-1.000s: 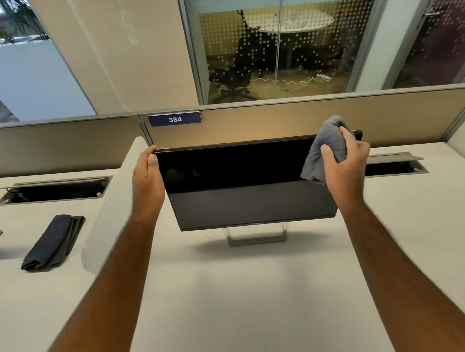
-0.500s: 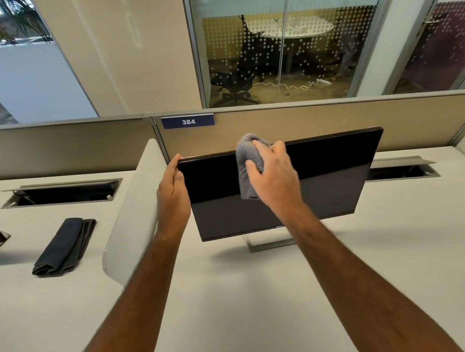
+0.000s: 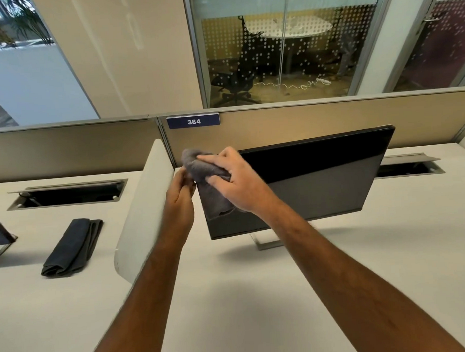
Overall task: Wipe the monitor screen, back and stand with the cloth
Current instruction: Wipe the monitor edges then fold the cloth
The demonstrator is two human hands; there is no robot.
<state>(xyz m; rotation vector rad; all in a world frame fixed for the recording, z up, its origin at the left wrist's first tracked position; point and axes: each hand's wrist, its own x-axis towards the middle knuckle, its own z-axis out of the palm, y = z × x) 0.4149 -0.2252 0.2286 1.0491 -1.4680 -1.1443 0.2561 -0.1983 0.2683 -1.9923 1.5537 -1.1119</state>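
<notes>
Presently we find the monitor [image 3: 320, 176] standing on the white desk [image 3: 259, 295], its dark screen tilted back and turned slightly to the right on a thin metal stand [image 3: 267, 244]. We note the right hand [image 3: 237, 185] gripping a grey cloth [image 3: 207, 177] and pressing it against the screen's upper left corner, thumb and fingers curled over the fabric. We see the left hand [image 3: 179, 198] at the monitor's left edge just beside the cloth, fingers curled; we cannot tell whether it grips the edge. A folded dark cloth [image 3: 72, 247] lies well apart, beyond a white divider [image 3: 144, 215].
</notes>
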